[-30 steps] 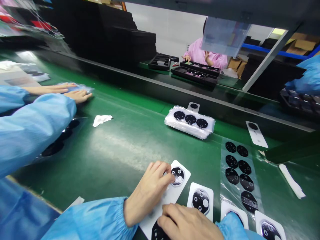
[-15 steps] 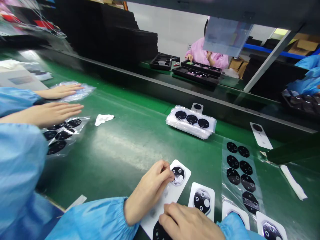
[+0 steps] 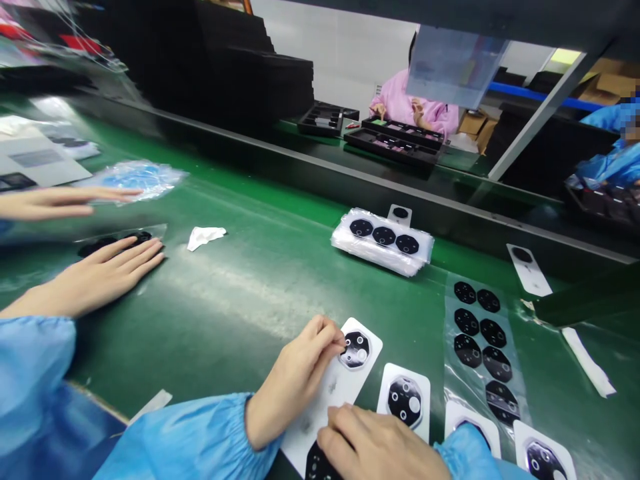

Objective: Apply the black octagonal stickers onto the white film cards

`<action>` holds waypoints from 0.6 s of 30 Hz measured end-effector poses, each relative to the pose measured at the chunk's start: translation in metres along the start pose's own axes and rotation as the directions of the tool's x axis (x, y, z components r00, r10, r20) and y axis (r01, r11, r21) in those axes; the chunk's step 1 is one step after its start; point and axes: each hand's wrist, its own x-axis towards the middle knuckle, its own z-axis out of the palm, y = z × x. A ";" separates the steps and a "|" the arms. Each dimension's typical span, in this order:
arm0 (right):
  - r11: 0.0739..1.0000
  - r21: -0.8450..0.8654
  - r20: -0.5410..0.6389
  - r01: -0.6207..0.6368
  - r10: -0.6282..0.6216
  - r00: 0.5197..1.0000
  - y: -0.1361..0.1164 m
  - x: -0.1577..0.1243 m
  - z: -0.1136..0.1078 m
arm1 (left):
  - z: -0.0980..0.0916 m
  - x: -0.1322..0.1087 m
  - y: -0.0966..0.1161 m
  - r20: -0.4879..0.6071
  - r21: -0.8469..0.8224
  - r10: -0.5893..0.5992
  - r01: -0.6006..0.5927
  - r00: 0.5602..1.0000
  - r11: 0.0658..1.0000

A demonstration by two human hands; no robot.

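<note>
Left hand (image 3: 293, 390) on white card (image 3: 343, 389)

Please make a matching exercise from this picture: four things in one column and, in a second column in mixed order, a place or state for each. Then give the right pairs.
Things
1. left hand
2. white paper scrap
3. wrapped stack
4. clear strip

Places or states
A. at the far edge of the green belt
B. bears two rows of black octagons
C. fingertips at the black piece on a white card
D. alone, near a co-worker's hand

Pairs: 1-C, 2-D, 3-A, 4-B
</note>
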 end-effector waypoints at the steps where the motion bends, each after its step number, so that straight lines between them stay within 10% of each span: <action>1: 1.000 0.002 -0.001 -0.003 0.003 1.000 0.000 0.000 0.000 | -0.002 0.001 0.000 -0.007 -0.037 -0.027 0.027 1.000 0.999; 18: 1.000 0.007 0.066 0.028 -0.028 0.997 0.002 0.001 -0.003 | 0.010 -0.007 0.000 0.077 0.280 0.064 -0.083 0.995 0.956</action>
